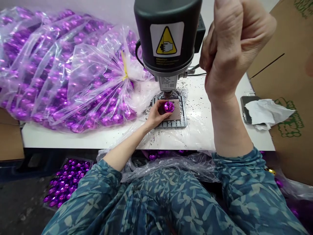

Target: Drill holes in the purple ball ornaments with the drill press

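Observation:
A shiny purple ball [169,106] rests on a grey-brown pad [176,115] on the slotted metal base [182,123] of a drill press. Thumb and fingers of my left hand [157,114] grip the ball from its left side. The black machine head [167,36], with a yellow warning label, stands over it, and the thin bit meets the top of the ball. High at the right, my right hand [231,45] is closed in a fist beside the machine head; whatever it holds is hidden by the fingers.
Big clear bags of purple balls [56,71] cover the table's left. Dark crumbs lie around the base. A phone [249,109] under white tissue [269,112] and a cardboard box [288,81] are at right. A tray of purple balls [68,179] sits low left.

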### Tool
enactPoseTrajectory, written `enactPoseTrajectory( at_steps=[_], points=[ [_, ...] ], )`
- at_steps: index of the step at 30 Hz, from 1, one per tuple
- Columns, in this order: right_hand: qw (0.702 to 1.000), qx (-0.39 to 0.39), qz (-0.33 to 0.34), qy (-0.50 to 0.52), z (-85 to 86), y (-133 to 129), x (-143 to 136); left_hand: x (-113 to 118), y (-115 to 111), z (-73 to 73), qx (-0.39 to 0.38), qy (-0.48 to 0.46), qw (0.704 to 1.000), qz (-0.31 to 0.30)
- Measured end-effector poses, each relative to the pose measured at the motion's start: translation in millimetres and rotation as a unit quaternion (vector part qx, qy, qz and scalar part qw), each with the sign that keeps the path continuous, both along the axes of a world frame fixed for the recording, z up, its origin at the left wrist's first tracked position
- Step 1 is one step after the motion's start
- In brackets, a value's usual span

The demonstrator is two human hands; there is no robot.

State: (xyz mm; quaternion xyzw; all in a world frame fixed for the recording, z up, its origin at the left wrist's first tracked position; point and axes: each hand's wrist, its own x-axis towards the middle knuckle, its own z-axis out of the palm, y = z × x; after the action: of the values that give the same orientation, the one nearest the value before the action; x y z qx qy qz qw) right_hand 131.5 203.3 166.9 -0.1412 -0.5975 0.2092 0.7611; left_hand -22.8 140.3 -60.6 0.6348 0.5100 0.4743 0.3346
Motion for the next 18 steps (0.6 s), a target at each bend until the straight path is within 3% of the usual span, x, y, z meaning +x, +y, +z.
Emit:
enactPoseTrajectory(
  at_steps=[4,8,14,18],
  points=[
    [1.0,0.025,0.006,0.018,-4.8,-5.6,-0.4,-0.4,2.1,-6.7,0.014,-0.023,1.0,-0.009],
    [0.999,0.031,0.003,0.024,-20.1,-22.4,2.0,0.3,2.5,-7.1,0.006,-0.027,1.0,-0.004],
    [0.994,-0.01,-0.105,-0.023,-47.9,-31.5,8.3,0.0,1.1,-4.2,0.0,-0.025,1.0,-0.008],
    [0.997,0.033,-0.066,-0.021,-58.7,-27.3,15.0,-0.1,1.7,-6.1,0.002,-0.03,0.999,-0.014]
  ],
)
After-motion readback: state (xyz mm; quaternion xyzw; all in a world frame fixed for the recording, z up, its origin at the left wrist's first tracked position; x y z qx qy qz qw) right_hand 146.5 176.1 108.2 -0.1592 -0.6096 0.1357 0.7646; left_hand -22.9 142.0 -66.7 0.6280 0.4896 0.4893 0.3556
